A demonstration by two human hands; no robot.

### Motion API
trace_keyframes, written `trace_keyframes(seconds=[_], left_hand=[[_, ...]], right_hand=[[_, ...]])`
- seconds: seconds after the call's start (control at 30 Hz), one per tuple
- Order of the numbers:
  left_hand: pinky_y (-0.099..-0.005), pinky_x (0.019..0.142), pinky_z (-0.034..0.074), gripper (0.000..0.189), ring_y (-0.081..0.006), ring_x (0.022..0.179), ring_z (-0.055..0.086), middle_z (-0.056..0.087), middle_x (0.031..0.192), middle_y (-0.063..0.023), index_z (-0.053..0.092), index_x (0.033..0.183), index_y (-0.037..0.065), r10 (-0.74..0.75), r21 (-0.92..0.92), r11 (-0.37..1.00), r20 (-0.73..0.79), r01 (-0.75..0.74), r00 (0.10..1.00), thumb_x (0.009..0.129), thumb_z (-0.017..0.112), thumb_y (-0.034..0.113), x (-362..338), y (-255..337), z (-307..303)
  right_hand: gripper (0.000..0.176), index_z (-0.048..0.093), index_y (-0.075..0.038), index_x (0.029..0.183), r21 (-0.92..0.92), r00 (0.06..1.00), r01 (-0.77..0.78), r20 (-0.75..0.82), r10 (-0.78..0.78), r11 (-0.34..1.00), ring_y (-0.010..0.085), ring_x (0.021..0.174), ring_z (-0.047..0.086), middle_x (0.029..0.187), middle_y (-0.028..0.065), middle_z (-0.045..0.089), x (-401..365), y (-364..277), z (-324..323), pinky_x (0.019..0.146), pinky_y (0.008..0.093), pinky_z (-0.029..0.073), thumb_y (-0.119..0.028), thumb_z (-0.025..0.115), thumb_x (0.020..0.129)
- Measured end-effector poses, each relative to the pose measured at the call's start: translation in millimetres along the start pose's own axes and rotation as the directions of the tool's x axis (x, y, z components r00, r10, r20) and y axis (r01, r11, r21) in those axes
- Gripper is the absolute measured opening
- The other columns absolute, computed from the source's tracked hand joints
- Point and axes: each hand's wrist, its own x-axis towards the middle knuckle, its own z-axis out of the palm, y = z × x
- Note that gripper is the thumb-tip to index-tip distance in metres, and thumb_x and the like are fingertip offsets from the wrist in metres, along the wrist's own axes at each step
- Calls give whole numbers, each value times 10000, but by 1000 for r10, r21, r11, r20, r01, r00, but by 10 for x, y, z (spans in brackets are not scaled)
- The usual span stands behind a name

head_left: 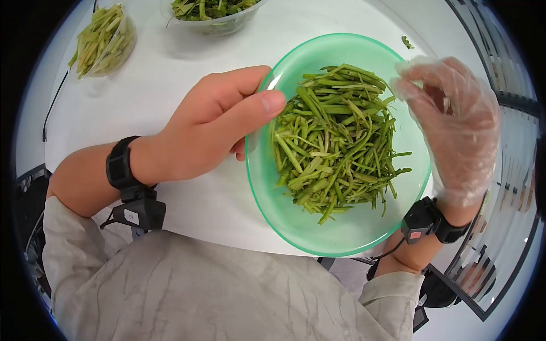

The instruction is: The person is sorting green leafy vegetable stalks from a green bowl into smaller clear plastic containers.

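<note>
Clasping a round green plastic bowl [364,230] of green stems [335,142] at its left edge, the bare left hand [207,119] faces a half-open, empty gloved right hand [462,128] by the right edge; clear plastic tubs [222,26] stand beyond.

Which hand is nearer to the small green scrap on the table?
Right. The gloved right hand is just below the scrap in view; the left hand is farther, holding the green bowl's left side.

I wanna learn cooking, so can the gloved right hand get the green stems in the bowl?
Probably yes: the right hand is beside the green stems, and the open bowl shows no lid in the way.
</note>
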Motion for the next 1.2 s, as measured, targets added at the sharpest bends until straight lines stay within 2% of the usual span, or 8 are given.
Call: trace_keyframes(seconds=[0.13, 0.27, 0.53, 0.67, 0.73, 0.87, 0.97, 1.2], left_hand=[[-218, 537, 440, 327, -20, 613, 499, 566, 785, 52, 629, 993, 45, -13, 0, 1000, 6, 13, 1000, 1136, 517, 317, 3, -2, 1], [-216, 536, 442, 327, -18, 616, 500, 562, 783, 54, 627, 989, 47, 0, 10, 1000, 2, 0, 1000, 1135, 518, 318, -2, 27, 14], [-212, 544, 439, 335, -19, 619, 501, 572, 800, 58, 656, 1057, 35, -15, 1, 1000, 1, 15, 1000, 1137, 513, 327, -9, 2, 5], [-212, 546, 438, 337, -18, 617, 499, 567, 792, 60, 659, 1064, 35, -18, 0, 1000, -4, 18, 1000, 1137, 512, 330, -16, 40, 21], [-212, 546, 438, 337, -19, 616, 498, 563, 785, 60, 660, 1065, 36, -15, -5, 1000, 1, 15, 1000, 1137, 513, 330, -15, 30, 13], [-214, 545, 436, 333, -20, 614, 495, 563, 779, 57, 660, 1062, 37, -18, 1, 1000, -7, 18, 1000, 1137, 511, 326, 4, -5, 6], [-219, 545, 435, 332, -23, 616, 495, 572, 781, 53, 657, 1055, 37, -17, 5, 1000, -3, 17, 1000, 1139, 507, 321, 6, -3, 5], [-217, 544, 431, 322, -19, 617, 493, 573, 782, 54, 650, 1037, 41, -19, -11, 1000, 1, 19, 1000, 1139, 510, 312, 1, -6, 3]], right_hand=[[165, 705, -12, 872, 132, 950, -122, 303, 77, 984, 106, 641, 559, 788, 31, 663, -106, 7, -58, 591, 279, 438, -1, 852, 798], [235, 727, -45, 884, 93, 904, -47, 428, 3, 995, 192, 626, 596, 775, 66, 659, -98, 29, -23, 589, 335, 467, -8, 873, 703], [151, 752, -69, 849, 31, 810, 117, 575, -114, 993, 313, 695, 658, 769, 98, 686, -129, -59, 114, 640, 413, 498, -18, 818, 724], [140, 719, -57, 824, 135, 848, 104, 505, -158, 985, 301, 652, 639, 741, 105, 651, -154, -57, 74, 615, 401, 486, -7, 805, 726], [164, 721, -78, 878, 163, 876, 57, 465, -128, 985, 187, 644, 630, 729, 42, 654, -124, -36, -68, 602, 326, 480, 41, 778, 780], [145, 746, -60, 992, 267, 931, -276, 315, 187, 923, 55, 713, 588, 793, -32, 681, -148, 0, -180, 657, 231, 472, 37, 770, 887], [199, 774, -23, 1126, 114, 987, -125, 114, 112, 986, 40, 782, 588, 908, -23, 719, -12, 31, 33, 718, 205, 464, -15, 785, 928], [202, 789, -32, 1134, 183, 992, -95, 101, 77, 979, 83, 772, 606, 954, 21, 770, -57, 79, 10, 721, 243, 488, 2, 765, 936]])
